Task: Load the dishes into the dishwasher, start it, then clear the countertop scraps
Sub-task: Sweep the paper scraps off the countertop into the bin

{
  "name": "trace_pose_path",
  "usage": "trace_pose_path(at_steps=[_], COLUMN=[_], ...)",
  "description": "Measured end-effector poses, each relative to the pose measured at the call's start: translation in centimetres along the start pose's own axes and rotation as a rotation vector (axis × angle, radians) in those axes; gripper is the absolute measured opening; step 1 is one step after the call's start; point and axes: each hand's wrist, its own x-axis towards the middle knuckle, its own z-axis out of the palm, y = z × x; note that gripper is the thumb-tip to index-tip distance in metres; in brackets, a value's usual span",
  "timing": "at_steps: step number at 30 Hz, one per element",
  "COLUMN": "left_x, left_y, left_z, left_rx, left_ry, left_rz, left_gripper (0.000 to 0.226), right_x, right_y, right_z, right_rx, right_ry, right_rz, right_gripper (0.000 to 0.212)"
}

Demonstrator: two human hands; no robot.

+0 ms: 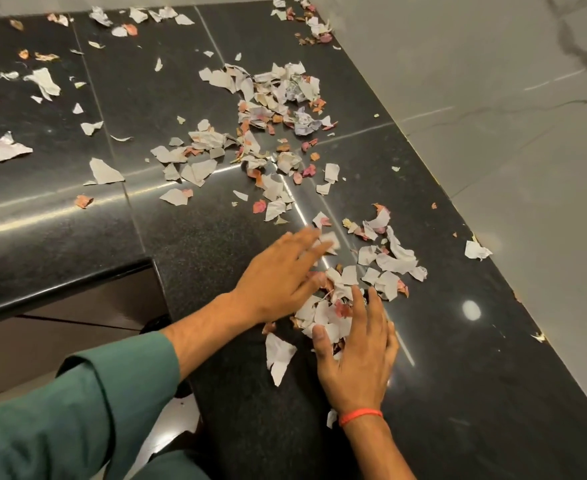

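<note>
At the far left we see a green sleeve [77, 403] reaching in from the bottom corner, over the rounded front edge of the black stone countertop [181, 237]; loose scraps of white and pink paper lie scattered across the left part of the top, well apart from one another; toward the middle our left hand [278, 275] lies flat and open, palm down, fingers spread and blurred at the tips, holding nothing, its fingertips touching a few white scraps; between the two hands sits a small heap of scraps [330, 306], white mixed with pink, with one larger white piece [278, 355] just in front of it; farther back on the countertop a bigger pile [278, 98] spreads loosely; our right hand [358, 355] also lies open and flat, its fingers resting on the near side of the small heap, gripping nothing; an orange thread band [359, 416] circles that wrist; to the right more scraps [392, 261] trail toward the pale marbled wall [493, 98], and a single white scrap [477, 250] lies at the counter's right edge.
</note>
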Motion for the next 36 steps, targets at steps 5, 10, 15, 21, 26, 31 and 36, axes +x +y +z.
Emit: trace_pose_path(at_steps=[5,10,15,21,26,31,36], left_x=[-2.4,-5.7,-10.8,-11.8,-9.3,-9.0,-9.0], left_y=[1.5,2.3,2.5,4.3,5.4,5.7,5.6], left_z=[-0.3,-1.4,-1.7,-0.1,1.3,1.6,1.3], left_rx=[-0.197,-0.375,-0.321,0.077,0.047,0.03,0.014], left_ry=[-0.178,0.042,0.093,-0.198,-0.184,-0.138,-0.106], left_rz=[0.266,0.068,-0.157,0.149,0.028,-0.02,-0.022], left_gripper=[0.052,0.053,0.081,0.133,0.139,0.12,0.097], right_x=[0.0,-0.1,0.0,0.0,0.0,0.0,-0.2], right_y=[-0.2,-0.2,-0.2,-0.1,-0.1,0.0,0.0], right_z=[-0.2,-0.4,-0.3,-0.3,-0.1,-0.2,-0.2], right_rx=[0.072,0.083,0.081,0.1,0.182,0.208,0.223], right_ry=[0.026,0.034,0.004,0.002,0.04,0.055,0.061], right_rz=[0.006,0.002,0.012,0.012,0.033,0.045,0.046], right_gripper=[0.089,0.09,0.09,0.091,0.089,0.09,0.091])
